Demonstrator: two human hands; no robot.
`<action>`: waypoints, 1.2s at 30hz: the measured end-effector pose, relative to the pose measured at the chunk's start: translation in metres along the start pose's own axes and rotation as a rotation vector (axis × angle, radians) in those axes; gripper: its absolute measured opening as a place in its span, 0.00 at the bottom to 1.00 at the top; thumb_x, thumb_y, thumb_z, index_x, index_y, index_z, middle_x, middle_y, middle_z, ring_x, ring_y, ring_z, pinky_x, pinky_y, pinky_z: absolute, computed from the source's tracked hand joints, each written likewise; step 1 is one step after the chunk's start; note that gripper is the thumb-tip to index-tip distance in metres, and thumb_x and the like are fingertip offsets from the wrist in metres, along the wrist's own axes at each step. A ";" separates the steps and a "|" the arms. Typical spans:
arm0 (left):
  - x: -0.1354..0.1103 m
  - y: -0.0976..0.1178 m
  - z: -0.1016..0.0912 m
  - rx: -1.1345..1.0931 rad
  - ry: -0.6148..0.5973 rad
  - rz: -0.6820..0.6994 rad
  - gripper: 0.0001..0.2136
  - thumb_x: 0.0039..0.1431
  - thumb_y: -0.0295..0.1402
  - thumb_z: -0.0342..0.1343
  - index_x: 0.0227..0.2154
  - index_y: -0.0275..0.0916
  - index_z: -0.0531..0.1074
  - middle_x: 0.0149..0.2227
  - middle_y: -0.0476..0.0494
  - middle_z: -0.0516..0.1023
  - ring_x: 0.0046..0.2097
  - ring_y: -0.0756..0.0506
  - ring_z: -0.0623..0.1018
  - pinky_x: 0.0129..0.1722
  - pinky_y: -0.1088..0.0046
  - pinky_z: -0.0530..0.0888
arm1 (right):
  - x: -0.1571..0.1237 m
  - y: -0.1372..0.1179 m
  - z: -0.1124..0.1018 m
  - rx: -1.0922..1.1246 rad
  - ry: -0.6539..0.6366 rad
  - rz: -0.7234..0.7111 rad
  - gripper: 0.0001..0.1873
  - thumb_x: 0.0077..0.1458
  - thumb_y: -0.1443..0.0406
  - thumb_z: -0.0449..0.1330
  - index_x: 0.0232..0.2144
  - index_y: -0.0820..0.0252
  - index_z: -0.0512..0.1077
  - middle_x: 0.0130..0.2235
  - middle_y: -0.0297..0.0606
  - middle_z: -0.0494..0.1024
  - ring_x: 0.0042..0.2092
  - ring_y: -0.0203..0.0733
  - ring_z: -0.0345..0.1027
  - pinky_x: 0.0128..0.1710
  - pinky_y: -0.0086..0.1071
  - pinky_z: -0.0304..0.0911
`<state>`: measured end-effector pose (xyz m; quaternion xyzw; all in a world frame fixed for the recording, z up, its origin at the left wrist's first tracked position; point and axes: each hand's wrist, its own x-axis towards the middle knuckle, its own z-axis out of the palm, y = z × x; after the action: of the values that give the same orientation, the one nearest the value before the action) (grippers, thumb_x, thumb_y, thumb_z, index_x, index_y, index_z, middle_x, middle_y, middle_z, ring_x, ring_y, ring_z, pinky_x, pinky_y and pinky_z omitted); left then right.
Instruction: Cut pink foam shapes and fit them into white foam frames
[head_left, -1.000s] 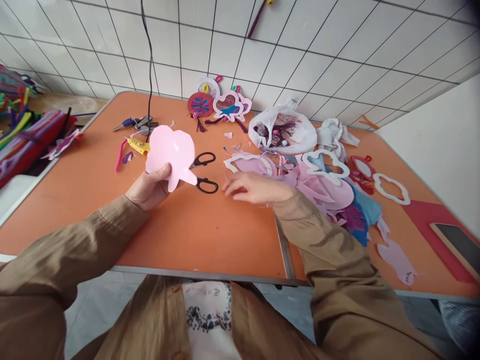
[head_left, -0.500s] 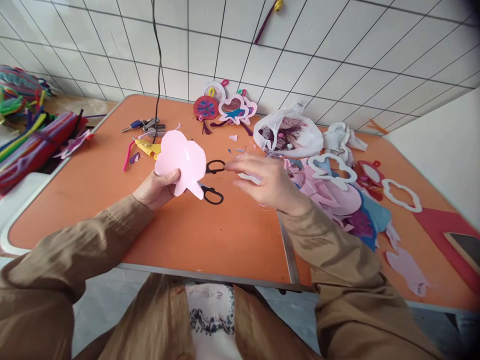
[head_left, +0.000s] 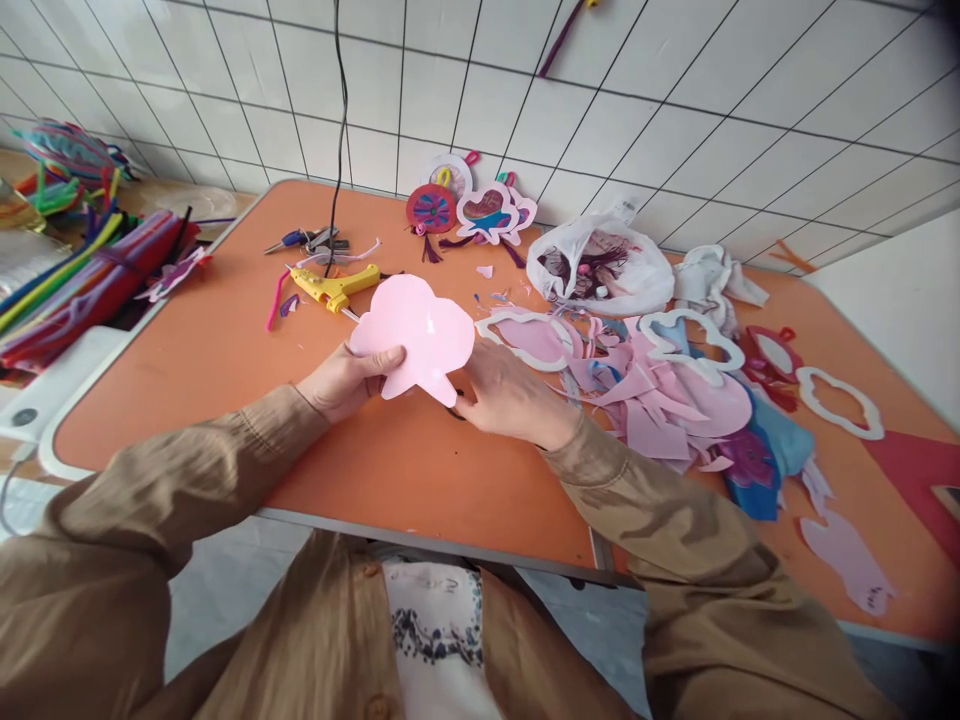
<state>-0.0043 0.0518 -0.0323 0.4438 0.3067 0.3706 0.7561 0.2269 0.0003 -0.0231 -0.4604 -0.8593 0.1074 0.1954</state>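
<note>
A pink cutout with a scalloped, cloud-like edge and two tapering points at the bottom (head_left: 417, 332) is pinched in my left hand (head_left: 351, 380), the thumb on its front face. Right behind the cutout's lower right edge is my right hand (head_left: 514, 395), its fingers closed around the black handles of the scissors (head_left: 453, 411). Only a small dark bit of the scissors shows; the cutout and my fingers hide the rest. A yellow glue gun (head_left: 335, 288) lies just beyond my left hand.
Pink scraps (head_left: 664, 425) and white cloud-shaped frames (head_left: 694, 340) heap on the right. Behind them sits a white plastic bag (head_left: 600, 265). Finished ornaments (head_left: 487, 212) lean at the wall. Keys (head_left: 319, 240) and a hanging black cable (head_left: 341, 120) are at back left; pipe cleaners (head_left: 97, 285) lie far left.
My right hand has come down and left onto the scissors' handles, its fingers closing. The cutout in my left hand has shifted right and now covers most of the scissors. The view has turned slightly left.
</note>
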 end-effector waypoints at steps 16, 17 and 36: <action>-0.005 0.012 0.014 0.060 0.234 0.063 0.23 0.43 0.40 0.76 0.37 0.31 0.77 0.28 0.41 0.82 0.23 0.45 0.80 0.20 0.73 0.75 | 0.020 -0.016 -0.012 1.084 0.493 0.382 0.26 0.44 0.57 0.75 0.38 0.52 0.63 0.32 0.27 0.76 0.36 0.38 0.75 0.38 0.35 0.72; -0.006 0.011 0.015 0.069 0.227 0.051 0.23 0.43 0.40 0.76 0.37 0.31 0.77 0.27 0.41 0.82 0.23 0.44 0.81 0.20 0.73 0.76 | 0.021 -0.020 -0.012 1.069 0.502 0.379 0.26 0.44 0.57 0.75 0.38 0.52 0.63 0.32 0.27 0.76 0.35 0.37 0.75 0.38 0.35 0.72; -0.007 0.009 0.018 0.065 0.097 0.019 0.22 0.41 0.44 0.77 0.29 0.33 0.76 0.15 0.47 0.73 0.16 0.50 0.72 0.13 0.79 0.66 | 0.025 -0.024 -0.006 1.063 0.489 0.454 0.28 0.42 0.52 0.75 0.36 0.53 0.63 0.27 0.25 0.72 0.27 0.36 0.71 0.35 0.37 0.75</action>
<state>0.0037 0.0412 -0.0160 0.4525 0.3507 0.3888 0.7218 0.1991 0.0080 -0.0035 -0.4827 -0.4997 0.4505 0.5607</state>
